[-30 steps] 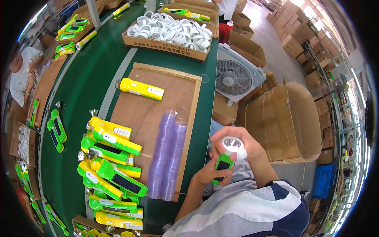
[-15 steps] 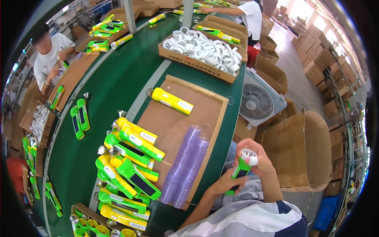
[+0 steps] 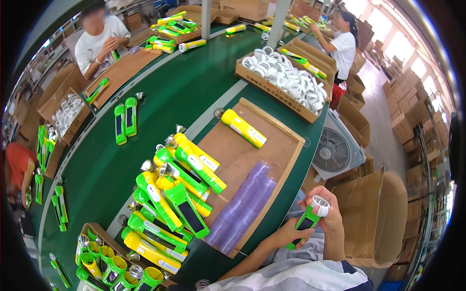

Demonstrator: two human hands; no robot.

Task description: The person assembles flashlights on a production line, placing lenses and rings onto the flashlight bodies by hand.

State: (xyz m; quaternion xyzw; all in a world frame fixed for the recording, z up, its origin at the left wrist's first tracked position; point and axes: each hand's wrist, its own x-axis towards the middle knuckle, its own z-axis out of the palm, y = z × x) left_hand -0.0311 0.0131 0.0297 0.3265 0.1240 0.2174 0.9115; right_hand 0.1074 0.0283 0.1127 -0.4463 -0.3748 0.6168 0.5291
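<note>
Over my lap I hold a green flashlight [image 3: 307, 221] with a dark panel, tilted, its reflector end up and circled by a white ring [image 3: 322, 209]. My left hand [image 3: 285, 234] is wrapped round the lower body. At the head, my right hand [image 3: 335, 216] has its fingers closed round the white ring. To the left, a shallow wooden tray [image 3: 232, 160] holds two rows of stacked clear purplish discs [image 3: 242, 208] and one yellow flashlight [image 3: 243, 128]. Green and yellow flashlights [image 3: 189, 213] with loose reflectors lie piled at the tray's left side.
A carton of white rings [image 3: 286, 80] stands at the tray's far end. A box of upright flashlight bodies [image 3: 114, 266] is at lower left. The green bench [image 3: 165, 97] carries more flashlights. A box fan [image 3: 334, 150] and an open carton [image 3: 361, 218] are at right. Co-workers sit across and beyond.
The view has turned left, so the bench and its contents sit further right in the picture. Both my hands still grip the flashlight, in nearly the same pose.
</note>
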